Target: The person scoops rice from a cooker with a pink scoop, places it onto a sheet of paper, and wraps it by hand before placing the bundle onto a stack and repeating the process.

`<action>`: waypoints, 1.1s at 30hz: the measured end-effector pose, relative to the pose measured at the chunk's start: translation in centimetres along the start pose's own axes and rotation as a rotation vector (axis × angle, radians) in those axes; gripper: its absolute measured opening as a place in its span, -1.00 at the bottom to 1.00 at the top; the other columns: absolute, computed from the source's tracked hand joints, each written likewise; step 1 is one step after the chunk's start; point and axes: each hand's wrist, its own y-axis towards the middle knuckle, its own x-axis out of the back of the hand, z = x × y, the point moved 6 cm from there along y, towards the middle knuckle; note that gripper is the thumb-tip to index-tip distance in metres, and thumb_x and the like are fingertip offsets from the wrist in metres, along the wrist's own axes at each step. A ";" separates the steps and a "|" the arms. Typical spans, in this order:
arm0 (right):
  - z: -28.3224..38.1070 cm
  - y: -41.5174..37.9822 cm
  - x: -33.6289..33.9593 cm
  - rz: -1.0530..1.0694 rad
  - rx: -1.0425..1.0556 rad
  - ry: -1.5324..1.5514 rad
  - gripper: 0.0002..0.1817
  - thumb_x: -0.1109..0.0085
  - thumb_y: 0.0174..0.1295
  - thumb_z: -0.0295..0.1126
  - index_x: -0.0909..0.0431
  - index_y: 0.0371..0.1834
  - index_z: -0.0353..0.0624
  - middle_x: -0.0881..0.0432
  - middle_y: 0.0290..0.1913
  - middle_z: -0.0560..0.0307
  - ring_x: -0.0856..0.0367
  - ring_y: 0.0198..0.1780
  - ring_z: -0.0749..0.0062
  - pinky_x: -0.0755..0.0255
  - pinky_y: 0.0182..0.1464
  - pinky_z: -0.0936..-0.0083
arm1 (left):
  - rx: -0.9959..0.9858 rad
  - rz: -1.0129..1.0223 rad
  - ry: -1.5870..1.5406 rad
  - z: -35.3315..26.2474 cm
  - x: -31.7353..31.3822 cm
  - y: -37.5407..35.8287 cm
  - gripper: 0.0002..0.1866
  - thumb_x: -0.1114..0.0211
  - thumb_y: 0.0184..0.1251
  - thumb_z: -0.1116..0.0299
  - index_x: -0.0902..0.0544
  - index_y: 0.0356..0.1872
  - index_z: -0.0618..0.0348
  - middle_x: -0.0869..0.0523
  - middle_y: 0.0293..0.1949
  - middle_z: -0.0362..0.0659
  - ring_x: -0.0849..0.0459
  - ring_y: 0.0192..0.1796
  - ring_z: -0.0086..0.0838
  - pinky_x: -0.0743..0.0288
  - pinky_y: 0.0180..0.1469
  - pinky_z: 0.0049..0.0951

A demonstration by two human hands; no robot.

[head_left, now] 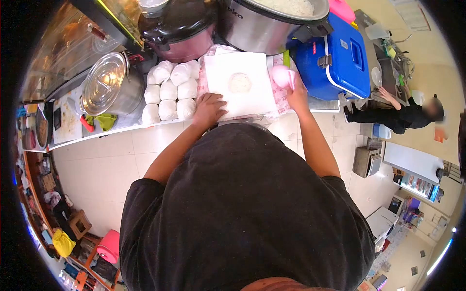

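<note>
Left hand (209,107) lies flat on the paper (240,85) at the counter's (121,127) front edge; the sheet looks light and limp, best pinned, then lifted by an edge. Right hand (296,92) has its grip closed round a pink scoop (281,75).

The counter (121,127) carries a steel pot (108,87), wrapped white bundles (169,92) and paper sheets (240,85).

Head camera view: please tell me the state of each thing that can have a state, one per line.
left hand: flat on the white paper
right hand: gripping the pink scoop
white paper: spread, small rice mound on it
pink scoop: held above counter
steel pot: lid on
rice cooker: open, rice inside
blue cooler: closed
</note>
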 end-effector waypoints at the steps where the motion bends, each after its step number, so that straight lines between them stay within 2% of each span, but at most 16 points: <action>1: -1.2 -0.1 0.3 -0.043 -0.064 -0.075 -0.16 -0.23 0.28 -0.56 -0.14 0.66 -0.22 -0.50 0.42 -0.40 -0.53 0.35 -0.40 -0.44 0.39 -0.02 | -0.008 -0.021 -0.008 0.2 -0.2 0.0 -0.66 -0.51 0.22 0.24 -0.80 0.01 0.07 -0.72 0.13 -0.18 -0.56 0.30 -0.22 -0.36 0.40 -0.08; 4: -1.2 -0.6 0.2 -0.053 0.092 -0.070 -0.20 -0.23 0.27 -0.57 -0.19 0.63 -0.26 -0.50 0.41 -0.39 -0.50 0.39 -0.36 -0.40 0.41 -0.05 | -0.042 -0.077 -0.016 0.1 -0.3 0.7 -0.76 -0.51 0.21 0.29 -0.77 -0.13 0.09 -0.74 -0.03 -0.20 -0.62 0.19 -0.21 -0.39 0.31 -0.07; 7: 1.3 -1.5 0.5 -0.162 0.213 -0.117 -0.27 -0.31 0.25 -0.50 -0.34 0.55 -0.23 -0.52 0.39 -0.33 -0.48 0.42 -0.25 -0.38 0.43 0.00 | -0.040 -0.110 -0.037 -0.3 0.2 1.8 -0.84 -0.49 0.24 0.34 -0.72 -0.23 0.12 -0.74 -0.15 -0.16 -0.66 0.08 -0.16 -0.43 0.20 -0.06; 10: 5.7 -3.4 -0.4 0.109 0.528 0.081 -0.33 -0.45 0.20 -0.36 -0.50 0.42 -0.21 -0.53 0.40 -0.25 -0.46 0.44 -0.17 -0.37 0.43 0.06 | 0.048 -0.124 -0.102 0.6 0.0 2.6 -0.88 -0.43 0.32 0.38 -0.68 -0.27 0.16 -0.73 -0.24 -0.06 -0.69 -0.03 -0.07 -0.48 0.06 -0.05; 13: 6.6 -4.1 -2.8 0.193 0.574 0.066 -0.42 -0.52 0.17 -0.26 -0.64 0.27 -0.18 -0.62 0.33 -0.12 -0.54 0.39 -0.06 -0.37 0.43 0.10 | 0.192 -0.110 -0.213 1.4 0.2 3.1 -0.88 -0.38 0.41 0.38 -0.67 -0.26 0.22 -0.72 -0.32 0.03 -0.70 -0.14 0.02 -0.52 -0.06 -0.03; 15: 5.1 -3.0 -4.2 0.211 0.563 0.120 -0.51 -0.51 0.20 -0.29 -0.70 0.20 -0.18 -0.71 0.22 -0.05 -0.62 0.31 -0.01 -0.43 0.38 0.15 | 0.238 -0.117 -0.240 1.7 0.4 3.6 -0.82 -0.33 0.49 0.32 -0.66 -0.22 0.26 -0.72 -0.36 0.09 -0.71 -0.20 0.08 -0.54 -0.14 -0.02; 16: 4.4 -2.5 -4.8 0.220 0.559 0.147 -0.56 -0.50 0.21 -0.31 -0.73 0.16 -0.17 -0.75 0.16 -0.02 -0.66 0.26 0.02 -0.46 0.36 0.17 | 0.283 -0.077 -0.255 2.0 0.1 3.6 -0.81 -0.33 0.48 0.31 -0.66 -0.20 0.25 -0.73 -0.34 0.07 -0.72 -0.17 0.06 -0.54 -0.10 -0.03; 18: 2.8 -1.7 -5.3 0.252 0.347 0.279 -0.67 -0.47 0.22 -0.30 -0.79 0.03 -0.15 -0.80 0.03 0.02 -0.72 0.16 0.08 -0.52 0.27 0.22 | 0.371 0.001 -0.284 2.2 0.2 3.9 -0.80 -0.34 0.47 0.27 -0.67 -0.17 0.22 -0.75 -0.29 0.03 -0.73 -0.10 0.03 -0.54 -0.01 -0.07; 19: 2.3 -1.4 -5.3 0.267 0.240 0.340 -0.71 -0.46 0.22 -0.29 -0.81 -0.04 -0.14 -0.82 -0.04 0.04 -0.75 0.10 0.12 -0.55 0.23 0.24 | 0.277 -0.031 -0.219 1.0 1.0 4.1 -0.79 -0.36 0.45 0.25 -0.68 -0.15 0.19 -0.76 -0.25 0.00 -0.73 -0.07 0.00 -0.53 0.04 -0.08; 22: 1.6 -1.2 -5.2 0.301 0.176 0.467 -0.77 -0.43 0.25 -0.32 -0.82 -0.08 -0.14 -0.84 -0.04 0.03 -0.77 0.03 0.12 -0.60 0.15 0.32 | 0.056 -0.073 -0.024 -2.2 2.1 3.3 -0.77 -0.41 0.39 0.21 -0.70 -0.12 0.12 -0.79 -0.16 -0.10 -0.73 0.03 -0.10 -0.48 0.19 -0.13; 24: 1.3 -1.7 -4.9 0.280 0.268 0.446 -0.77 -0.42 0.25 -0.36 -0.83 -0.05 -0.12 -0.84 -0.01 0.04 -0.76 0.07 0.13 -0.59 0.18 0.31 | -0.006 -0.028 0.106 -2.0 1.3 1.7 -0.77 -0.44 0.34 0.20 -0.72 -0.10 0.07 -0.79 -0.10 -0.17 -0.72 0.09 -0.17 -0.43 0.28 -0.15; 25: 1.4 -2.0 -4.6 0.267 0.312 0.436 -0.77 -0.42 0.25 -0.38 -0.83 -0.04 -0.12 -0.84 0.00 0.04 -0.76 0.09 0.14 -0.59 0.20 0.31 | -0.005 0.007 0.088 -1.4 1.0 1.0 -0.80 -0.47 0.29 0.26 -0.75 -0.14 0.06 -0.80 -0.14 -0.18 -0.75 0.04 -0.23 -0.48 0.23 -0.19; 28: 1.5 -3.9 -3.1 0.286 0.391 0.375 -0.75 -0.43 0.22 -0.45 -0.82 -0.02 -0.12 -0.83 0.04 0.04 -0.74 0.15 0.13 -0.58 0.24 0.29 | 0.017 -0.106 -0.042 -2.1 2.0 -0.7 -0.87 -0.51 0.23 0.36 -0.77 -0.23 0.06 -0.82 -0.21 -0.19 -0.78 -0.04 -0.24 -0.53 0.17 -0.22; 29: 1.8 -4.5 -2.7 0.282 0.460 0.374 -0.75 -0.42 0.23 -0.45 -0.82 -0.02 -0.12 -0.82 0.07 0.03 -0.73 0.19 0.11 -0.56 0.26 0.25 | 0.046 -0.081 -0.063 -2.6 2.5 -1.2 -0.87 -0.53 0.29 0.39 -0.81 -0.19 0.13 -0.85 -0.18 -0.14 -0.80 -0.03 -0.21 -0.60 0.15 -0.22; 32: 0.6 -5.8 -2.6 0.239 0.393 0.537 -0.82 -0.33 0.38 -0.37 -0.81 -0.05 -0.14 -0.81 0.08 0.03 -0.71 0.23 0.12 -0.54 0.30 0.28 | 0.199 -0.072 -0.363 -3.0 3.0 -1.9 -0.85 -0.51 0.34 0.40 -0.82 -0.12 0.15 -0.87 -0.14 -0.11 -0.81 -0.01 -0.24 -0.62 0.12 -0.29; 33: 0.8 -5.7 -2.4 0.218 0.337 0.557 -0.80 -0.31 0.42 -0.32 -0.80 -0.06 -0.17 -0.81 -0.01 0.01 -0.73 0.14 0.15 -0.56 0.22 0.30 | 0.201 -0.122 -0.461 -2.3 2.4 -2.2 -0.80 -0.40 0.51 0.32 -0.81 -0.05 0.23 -0.86 -0.17 -0.09 -0.80 -0.04 -0.33 -0.62 0.09 -0.36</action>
